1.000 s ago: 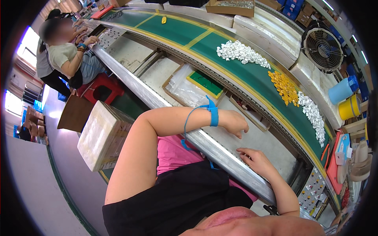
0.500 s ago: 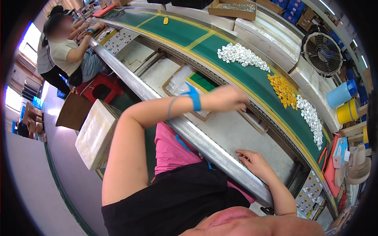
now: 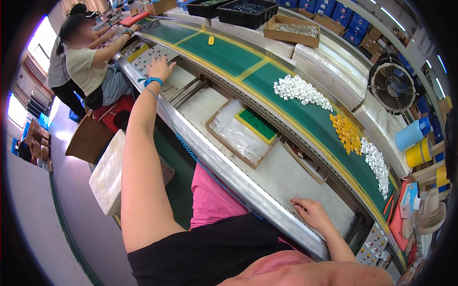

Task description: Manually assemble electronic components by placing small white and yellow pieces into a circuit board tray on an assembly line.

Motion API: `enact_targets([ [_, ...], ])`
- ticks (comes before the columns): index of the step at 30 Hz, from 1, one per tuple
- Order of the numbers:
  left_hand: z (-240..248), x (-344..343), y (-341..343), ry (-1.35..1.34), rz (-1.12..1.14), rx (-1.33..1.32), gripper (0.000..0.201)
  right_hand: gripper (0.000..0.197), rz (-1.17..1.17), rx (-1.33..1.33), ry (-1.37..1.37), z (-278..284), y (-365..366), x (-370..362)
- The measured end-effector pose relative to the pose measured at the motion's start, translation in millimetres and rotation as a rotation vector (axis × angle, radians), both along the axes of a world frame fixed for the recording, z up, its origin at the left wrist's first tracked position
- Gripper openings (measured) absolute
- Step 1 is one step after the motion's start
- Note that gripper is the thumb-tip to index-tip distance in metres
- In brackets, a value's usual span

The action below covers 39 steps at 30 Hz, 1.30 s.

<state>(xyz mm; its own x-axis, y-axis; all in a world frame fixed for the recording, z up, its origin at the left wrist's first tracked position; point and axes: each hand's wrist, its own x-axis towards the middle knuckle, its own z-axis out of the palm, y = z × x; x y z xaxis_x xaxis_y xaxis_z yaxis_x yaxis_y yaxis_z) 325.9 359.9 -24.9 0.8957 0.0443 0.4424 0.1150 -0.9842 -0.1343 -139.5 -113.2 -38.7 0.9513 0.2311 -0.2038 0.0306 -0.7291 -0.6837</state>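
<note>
My left hand (image 3: 160,69) reaches far out at the upper left, fingers spread, over a pale perforated panel (image 3: 139,60) with small parts on it. A blue strap (image 3: 151,81) circles that wrist, and a coiled blue cord (image 3: 202,164) runs from it along the metal bench edge (image 3: 224,183). Lower right, my right hand (image 3: 312,213) rests low over the light grey bench top (image 3: 272,183) with its fingers bent in. Something small and dark shows between those fingertips, too small to name.
Beyond the bench runs a green conveyor belt (image 3: 217,52) bearing white pieces (image 3: 300,90), yellow pieces (image 3: 347,133) and more white pieces (image 3: 376,164). A shallow box (image 3: 229,143) holds clear plastic bags. A co-worker (image 3: 86,62) sits at the far left. A fan (image 3: 392,86) stands right.
My left hand has swung from above the middle of the bench to the far upper left, and its fingers have spread. The blue cord is now stretched out. My right hand stays near the same spot.
</note>
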Motion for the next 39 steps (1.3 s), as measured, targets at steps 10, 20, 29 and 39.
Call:
enact_targets([
  [10, 4, 32, 21, 0.313, 0.17, -0.092, 0.081, 0.018, 0.065, -0.153, -0.303, -11, -4, 11],
  [20, 9, -13, -4, 0.341, -0.087, -0.104, 0.083, 0.017, 0.071, -0.143, -0.275, -9, -4, 5],
  [29, 24, -149, -101, 0.282, -0.706, -0.032, 0.07, 0.017, 0.061, -0.107, -0.351, -9, -10, -7],
  [39, 25, -274, -216, 0.321, -1.292, -0.018, 0.058, 0.017, 0.042, -0.041, -0.515, 7, -29, -4],
])
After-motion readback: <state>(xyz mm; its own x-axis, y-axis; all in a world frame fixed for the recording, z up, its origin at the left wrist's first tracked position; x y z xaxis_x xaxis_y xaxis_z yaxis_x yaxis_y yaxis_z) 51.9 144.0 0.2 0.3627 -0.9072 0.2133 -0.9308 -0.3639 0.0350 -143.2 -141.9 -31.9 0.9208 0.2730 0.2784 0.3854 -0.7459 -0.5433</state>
